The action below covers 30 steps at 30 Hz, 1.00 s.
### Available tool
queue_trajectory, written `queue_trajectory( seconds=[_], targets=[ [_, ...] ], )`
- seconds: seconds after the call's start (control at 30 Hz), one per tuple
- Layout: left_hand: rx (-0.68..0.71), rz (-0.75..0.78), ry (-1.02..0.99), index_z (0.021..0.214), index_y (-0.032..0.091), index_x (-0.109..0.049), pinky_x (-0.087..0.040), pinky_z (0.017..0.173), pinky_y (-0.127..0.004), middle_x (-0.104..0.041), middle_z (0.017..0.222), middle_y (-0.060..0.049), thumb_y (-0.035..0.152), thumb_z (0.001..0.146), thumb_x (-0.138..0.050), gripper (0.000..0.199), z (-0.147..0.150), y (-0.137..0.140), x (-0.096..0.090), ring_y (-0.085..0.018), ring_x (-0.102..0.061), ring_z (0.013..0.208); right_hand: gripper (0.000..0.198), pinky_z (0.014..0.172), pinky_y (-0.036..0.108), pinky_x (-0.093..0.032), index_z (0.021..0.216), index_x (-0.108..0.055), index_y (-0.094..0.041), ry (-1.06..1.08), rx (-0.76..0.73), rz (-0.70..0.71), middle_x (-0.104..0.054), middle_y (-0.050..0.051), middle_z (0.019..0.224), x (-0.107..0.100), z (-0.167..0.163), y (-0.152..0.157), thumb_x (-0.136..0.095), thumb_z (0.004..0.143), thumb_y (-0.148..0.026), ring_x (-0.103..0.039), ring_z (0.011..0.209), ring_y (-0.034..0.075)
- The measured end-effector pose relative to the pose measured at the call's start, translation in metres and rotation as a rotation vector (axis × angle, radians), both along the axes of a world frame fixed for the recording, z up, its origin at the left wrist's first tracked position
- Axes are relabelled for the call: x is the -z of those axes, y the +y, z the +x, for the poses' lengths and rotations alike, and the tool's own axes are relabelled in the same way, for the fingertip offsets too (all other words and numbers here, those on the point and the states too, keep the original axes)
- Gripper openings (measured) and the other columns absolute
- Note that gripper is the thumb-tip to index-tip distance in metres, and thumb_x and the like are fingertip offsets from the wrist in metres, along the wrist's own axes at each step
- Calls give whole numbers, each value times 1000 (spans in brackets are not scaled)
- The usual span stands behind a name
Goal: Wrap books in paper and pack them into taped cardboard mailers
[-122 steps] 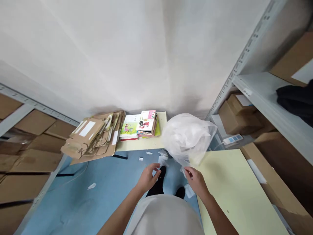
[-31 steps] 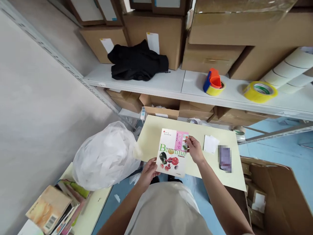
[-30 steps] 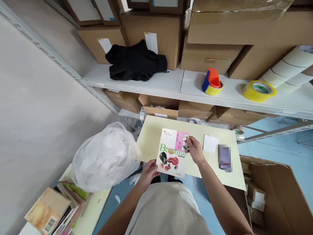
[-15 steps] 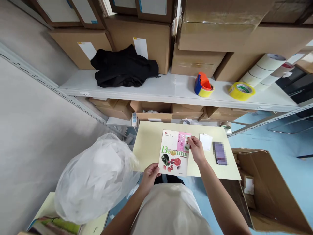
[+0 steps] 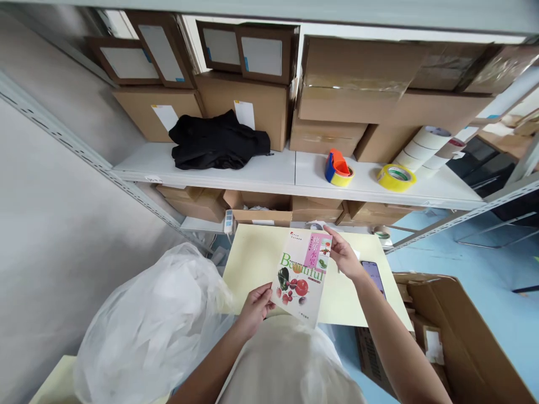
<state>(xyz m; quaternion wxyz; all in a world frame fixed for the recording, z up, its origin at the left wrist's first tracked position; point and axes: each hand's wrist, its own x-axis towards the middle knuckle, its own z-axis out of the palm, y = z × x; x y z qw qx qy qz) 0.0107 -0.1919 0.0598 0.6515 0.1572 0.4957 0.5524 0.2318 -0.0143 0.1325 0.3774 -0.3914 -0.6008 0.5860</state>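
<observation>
A thin booklet [image 5: 300, 278] with fruit and vegetables on its white cover is held in both hands above the pale yellow table [image 5: 248, 269]. My left hand [image 5: 256, 306] pinches its lower left edge. At the upper right edge, my right hand [image 5: 344, 253] grips it between thumb and fingers. The booklet tilts slightly, its top leaning to the right. Behind my right hand and forearm lies a phone [image 5: 374, 276], partly covered. Just a sliver of white paper [image 5: 357, 255] shows beside that hand.
A big translucent plastic bag [image 5: 155, 325] bulges at the left of the table. An open cardboard box [image 5: 458, 320] stands on the right. Across the front runs a shelf [image 5: 252, 175] with a black garment [image 5: 219, 140], a tape dispenser [image 5: 338, 168], yellow tape [image 5: 396, 177] and cartons.
The view has tipped upward, showing more of the shelf. The booklet has gone from nearly straight to tilted. My right hand has moved to its upper corner, uncovering the small pictures there.
</observation>
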Motion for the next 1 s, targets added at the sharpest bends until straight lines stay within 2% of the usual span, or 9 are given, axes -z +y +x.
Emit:
queue_trajectory(
  seconds=[0.17, 0.23, 0.3, 0.37, 0.47, 0.6, 0.73, 0.83, 1.0],
  targets=[
    [-24, 12, 84, 117, 22, -62, -46, 74, -30, -69, 77, -3, 49, 62, -77, 63, 10, 19, -1, -17, -63, 74, 22, 93, 39, -45, 90, -65, -27, -92, -173, 285, -61, 6, 114, -28, 9, 34, -70, 72, -38, -53, 113, 22],
    [27, 27, 83, 109, 21, -67, -46, 82, -36, -71, 83, -7, 60, 65, -70, 58, 14, 21, -1, -23, -64, 88, 18, 96, 41, -43, 85, -66, -25, -171, -221, 365, -63, 7, 110, -36, 7, 42, -69, 73, -39, -54, 112, 24],
    [87, 61, 14, 101, 19, -71, -45, 87, -41, -71, 93, -13, 75, 65, -56, 68, 18, 21, -4, -29, -61, 101, 15, 90, 41, -45, 85, -65, -25, -233, -249, 385, -67, 6, 96, -41, 1, 44, -65, 78, -38, -60, 98, 23],
    [100, 136, -35, 102, 18, -70, -45, 89, -42, -70, 101, -16, 82, 63, -49, 78, 21, 19, -8, -32, -59, 107, 14, 79, 37, -48, 86, -66, -24, -262, -250, 366, -68, 4, 85, -43, -7, 44, -61, 80, -36, -62, 83, 21],
    [12, 210, 132, 110, 18, -65, -47, 87, -37, -69, 106, -13, 68, 64, -65, 68, 22, 17, -16, -29, -61, 103, 15, 72, 33, -49, 87, -68, -24, -246, -226, 323, -69, 3, 83, -42, -19, 41, -62, 78, -35, -62, 78, 21],
    [-164, 104, 404, 99, 16, -66, -50, 81, -32, -71, 96, -9, 56, 70, -67, 50, 23, 20, -25, -23, -65, 89, 23, 78, 36, -50, 92, -72, -24, -176, -149, 251, -72, 3, 90, -37, -26, 39, -68, 72, -35, -64, 84, 23],
    [-244, 81, 265, 96, 16, -61, -53, 77, -33, -71, 95, -8, 57, 68, -68, 49, 29, 19, -23, -21, -66, 88, 33, 82, 38, -50, 100, -72, -25, -176, -167, 158, -71, 2, 97, -34, -11, 40, -70, 70, -39, -64, 90, 25],
    [-268, 78, 143, 96, 18, -59, -53, 78, -33, -71, 96, -8, 54, 68, -70, 47, 33, 17, -21, -20, -67, 87, 34, 72, 35, -52, 97, -73, -24, -234, -190, 66, -71, 3, 94, -28, 7, 39, -71, 68, -43, -63, 81, 22],
    [-229, 58, 45, 103, 20, -60, -52, 83, -38, -68, 108, -10, 58, 67, -69, 53, 33, 15, -22, -24, -66, 95, 47, 59, 30, -51, 101, -68, -19, -57, 71, -65, -67, 2, 75, -15, 12, 34, -71, 65, -49, -59, 65, 16]
  ],
)
